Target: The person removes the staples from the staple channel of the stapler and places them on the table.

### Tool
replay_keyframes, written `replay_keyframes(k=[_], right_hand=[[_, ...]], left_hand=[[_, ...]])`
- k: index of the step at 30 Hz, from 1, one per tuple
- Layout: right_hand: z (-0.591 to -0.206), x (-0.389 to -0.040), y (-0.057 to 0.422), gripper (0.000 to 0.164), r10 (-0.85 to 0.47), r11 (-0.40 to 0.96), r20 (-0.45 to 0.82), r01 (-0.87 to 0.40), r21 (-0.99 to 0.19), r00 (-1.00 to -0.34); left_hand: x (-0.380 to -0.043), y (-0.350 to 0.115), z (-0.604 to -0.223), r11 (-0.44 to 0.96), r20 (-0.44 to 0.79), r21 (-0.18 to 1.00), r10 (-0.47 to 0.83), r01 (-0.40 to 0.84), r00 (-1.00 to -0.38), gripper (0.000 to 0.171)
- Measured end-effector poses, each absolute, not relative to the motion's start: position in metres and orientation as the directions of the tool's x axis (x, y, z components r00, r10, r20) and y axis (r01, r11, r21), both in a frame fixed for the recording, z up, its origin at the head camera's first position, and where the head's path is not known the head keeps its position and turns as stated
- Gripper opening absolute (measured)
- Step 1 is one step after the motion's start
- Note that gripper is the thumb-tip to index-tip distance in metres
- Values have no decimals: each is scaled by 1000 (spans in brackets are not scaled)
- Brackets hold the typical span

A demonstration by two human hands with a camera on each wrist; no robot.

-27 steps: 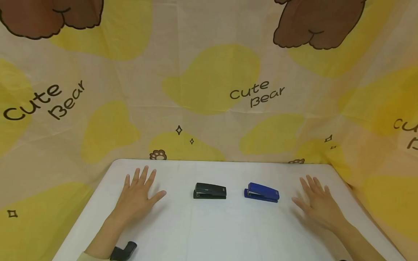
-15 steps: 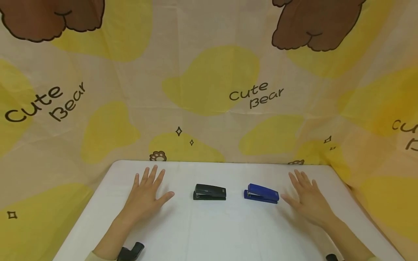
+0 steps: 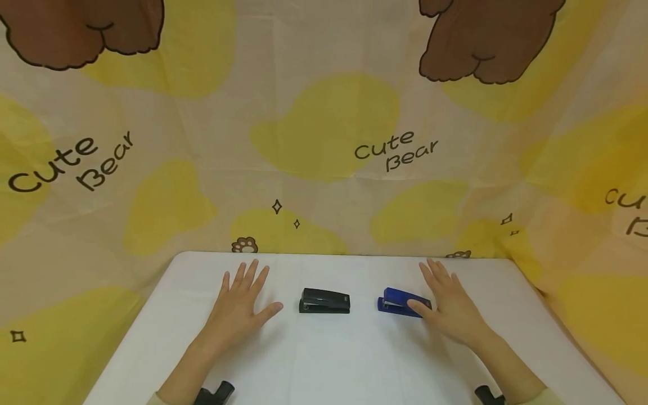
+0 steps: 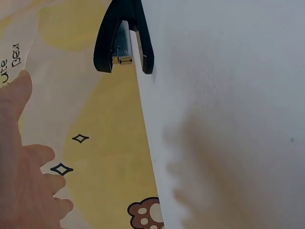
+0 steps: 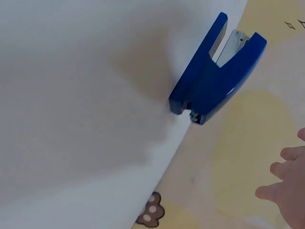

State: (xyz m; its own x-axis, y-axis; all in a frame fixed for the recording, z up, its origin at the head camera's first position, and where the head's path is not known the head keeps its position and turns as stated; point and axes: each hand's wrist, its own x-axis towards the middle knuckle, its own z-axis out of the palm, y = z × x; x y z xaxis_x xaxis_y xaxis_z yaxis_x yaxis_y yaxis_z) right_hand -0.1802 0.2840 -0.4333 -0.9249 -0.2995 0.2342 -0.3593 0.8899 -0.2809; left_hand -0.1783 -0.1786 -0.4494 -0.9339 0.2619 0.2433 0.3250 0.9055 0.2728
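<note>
A black stapler (image 3: 324,301) lies on the white table, its nose to the left in the head view. To its right is a blue stapler (image 3: 397,301), also resting on the table. My left hand (image 3: 237,309) hovers with spread fingers left of the black stapler, holding nothing. My right hand (image 3: 453,306) is over the right end of the blue stapler, its thumb overlapping that stapler in the head view. In the right wrist view the fingers (image 5: 286,167) are apart from the blue stapler (image 5: 219,71). The left wrist view shows the black stapler (image 4: 126,38) beyond the left thumb (image 4: 16,93).
The white table (image 3: 334,360) has rounded far corners. Behind it hangs a beige and yellow cloth (image 3: 314,124) printed with bears and lettering. Black straps (image 3: 215,392) sit at both wrists.
Both hands have moved inward over the table. The right hand has come from beside the blue stapler to over its right end. Both staplers stay where they were.
</note>
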Motion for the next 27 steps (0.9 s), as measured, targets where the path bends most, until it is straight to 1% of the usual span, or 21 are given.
replay_keyframes(k=[11,19,27], right_hand=[[-438,-186,254,92,-333,863,257,-403,-303,-907],[-439,-185,232,94,-334,827,252,-410,-384,-908],[-440,-185,210,94,-336,789,216,-399,-467,-917]], left_hand=[[-182,-170,-459,884,260,311,275,349,-926,90],[-183,-162,-464,862,263,341,294,374,-919,90],[-186,-157,-466,846,270,366,302,388,-914,91]])
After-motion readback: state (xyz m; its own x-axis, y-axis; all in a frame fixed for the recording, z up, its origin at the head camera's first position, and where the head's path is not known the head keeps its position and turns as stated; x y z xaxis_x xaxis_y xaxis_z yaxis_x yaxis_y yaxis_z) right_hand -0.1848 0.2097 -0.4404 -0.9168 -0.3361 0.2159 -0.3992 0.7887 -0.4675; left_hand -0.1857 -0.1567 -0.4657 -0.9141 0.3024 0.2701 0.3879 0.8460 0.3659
